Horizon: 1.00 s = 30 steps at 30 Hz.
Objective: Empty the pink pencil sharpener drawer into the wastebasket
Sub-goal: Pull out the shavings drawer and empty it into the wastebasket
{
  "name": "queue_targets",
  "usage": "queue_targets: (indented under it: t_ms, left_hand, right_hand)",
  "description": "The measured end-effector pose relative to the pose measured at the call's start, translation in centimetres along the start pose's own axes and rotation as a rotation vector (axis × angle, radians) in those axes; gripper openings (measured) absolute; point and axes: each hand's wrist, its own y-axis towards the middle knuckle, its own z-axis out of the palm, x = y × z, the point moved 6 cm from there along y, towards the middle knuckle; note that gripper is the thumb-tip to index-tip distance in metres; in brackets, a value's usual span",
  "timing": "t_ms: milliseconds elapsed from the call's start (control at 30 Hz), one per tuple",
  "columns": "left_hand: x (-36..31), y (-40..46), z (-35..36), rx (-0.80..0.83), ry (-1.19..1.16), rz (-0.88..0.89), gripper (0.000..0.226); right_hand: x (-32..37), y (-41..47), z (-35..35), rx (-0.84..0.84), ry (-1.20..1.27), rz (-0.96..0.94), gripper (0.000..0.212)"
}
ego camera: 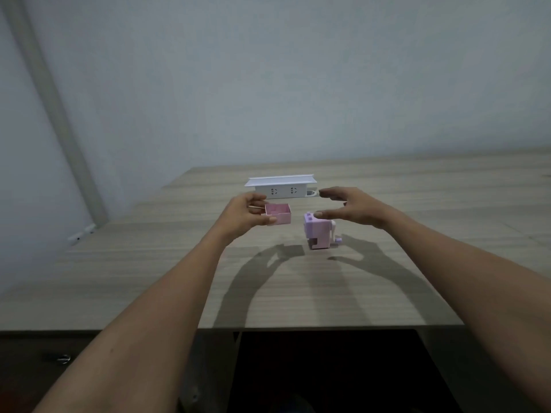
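Note:
My left hand [244, 214] holds the small pink drawer [278, 214] above the table, open side up, and its inside looks pale pink. The pink and lilac pencil sharpener body [319, 232] stands on the wooden table [149, 263] to the right of the drawer, its crank handle on the right side and an open slot at its lower front. My right hand [351, 208] hovers just above the sharpener with fingers spread, the thumb close to its top. No wastebasket is in view.
A white power strip box [280, 186] with sockets sits on the table behind both hands. The wall rises behind the table. Below the table's near edge lies a dark space, with a dark floor at the lower left.

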Motion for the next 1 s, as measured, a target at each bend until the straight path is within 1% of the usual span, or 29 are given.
queue_targets:
  t_ms: [100,200,333,400,533,767,1000]
  left_hand:
    - [-2.6,-0.1,0.9,0.002,-0.021,0.042,0.068]
    - [-5.1,-0.4,2.7,0.030,-0.053,0.085,0.069]
    - [-8.2,-0.6,6.4,0.100,-0.099,0.129,0.070]
    - [-9.7,-0.8,8.8,0.148,-0.124,0.146,0.070]
    - [-12.1,-1.3,13.8,0.233,-0.176,0.166,0.069]
    - [-15.5,-3.3,25.0,0.432,-0.208,0.193,0.071]
    - [-17.9,-7.2,37.1,0.622,-0.264,0.206,0.049]
  right_hand:
    - [2.0,-0.8,-0.9,-0.005,0.024,-0.020,0.075]
    - [3.2,-2.2,-2.1,-0.007,0.054,-0.013,0.073]
    - [3.5,-4.7,-4.5,-0.023,0.085,0.021,0.062]
    - [3.2,-6.5,-6.3,-0.058,0.102,0.036,0.055]
    - [1.7,-10.9,-10.1,-0.144,0.076,0.101,0.046]
    - [-2.5,-21.0,-16.4,-0.252,0.064,0.244,0.046]
    - [-7.7,-32.0,-21.4,-0.352,0.062,0.398,0.049]
